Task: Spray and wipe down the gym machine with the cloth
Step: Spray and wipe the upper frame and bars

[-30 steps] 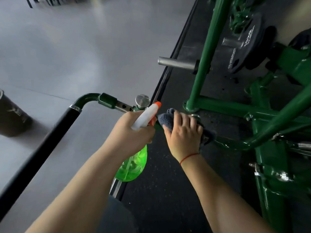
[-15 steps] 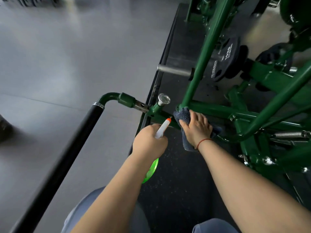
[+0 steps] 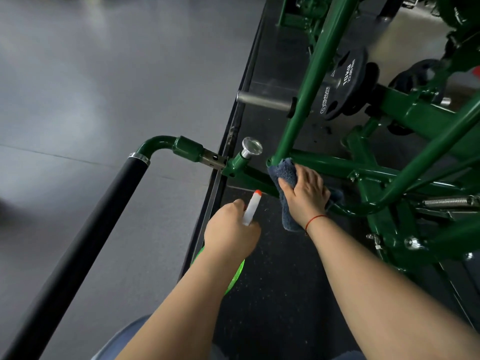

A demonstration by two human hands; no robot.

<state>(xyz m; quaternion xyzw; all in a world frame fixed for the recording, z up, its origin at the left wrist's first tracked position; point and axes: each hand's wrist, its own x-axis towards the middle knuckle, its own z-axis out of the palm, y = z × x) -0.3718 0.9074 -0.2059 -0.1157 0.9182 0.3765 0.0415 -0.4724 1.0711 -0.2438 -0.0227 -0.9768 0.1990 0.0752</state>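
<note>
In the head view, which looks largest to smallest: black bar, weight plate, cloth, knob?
1. black bar
2. weight plate, though farther away
3. cloth, partly hidden under the right hand
4. knob

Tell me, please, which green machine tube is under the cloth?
The low tube running right from the silver knob: the right hand holds the blue-grey cloth on it, whereas the long slanted upright is uncovered.

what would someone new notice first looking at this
The glossy dark green tubular gym machine frame fills the right side. At centre the right hand holds a fluffy blue-grey cloth against a low bar, while the left hand beside it holds a translucent green spray bottle with an orange-tipped white nozzle. A black round weight plate sits upper right.
</note>
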